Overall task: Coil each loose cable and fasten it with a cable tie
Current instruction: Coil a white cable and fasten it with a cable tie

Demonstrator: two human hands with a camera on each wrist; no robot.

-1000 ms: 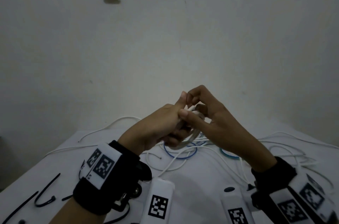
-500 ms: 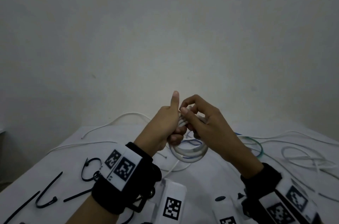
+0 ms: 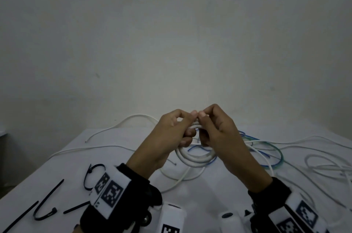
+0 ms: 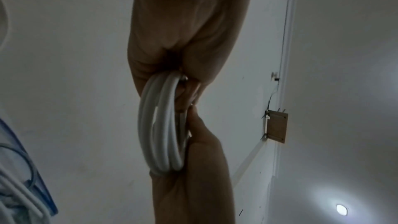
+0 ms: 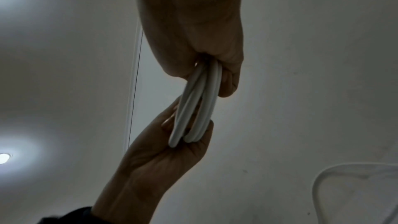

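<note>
Near-left edge of the white table [image 3: 118, 137]: several black cable ties lie loose. One straight tie [image 3: 19, 216] runs off the near-left corner, a hooked tie [image 3: 45, 208] sits just right of it, and a looped tie [image 3: 91, 177] lies beside the left wrist band.

A long white cable [image 3: 106, 129] trails along the far-left part of the table, one end lying free.

Centre, raised above the table: left hand [image 3: 167, 137], fingers curled round the left side of the white coil [image 3: 196, 158], thumb and forefinger pinching its top. The coil hangs as several rounds bunched together, its lower arc just above the table. The left-wrist view shows the rounds [image 4: 161, 125] packed side by side between the two hands.

Right hand [image 3: 219, 133] meets the left at the top of the coil, thumb tips almost touching. Its fingers are curled and pinch the same bundle on the right side; the right-wrist view shows the strands [image 5: 198, 105] squeezed flat where it grips.

Right of the hands: a blue cable [image 3: 266, 154] looped on the table, part of it under the coil. Far right: more loose white cables [image 3: 323, 164] in slack loops, well apart from the hands.
</note>
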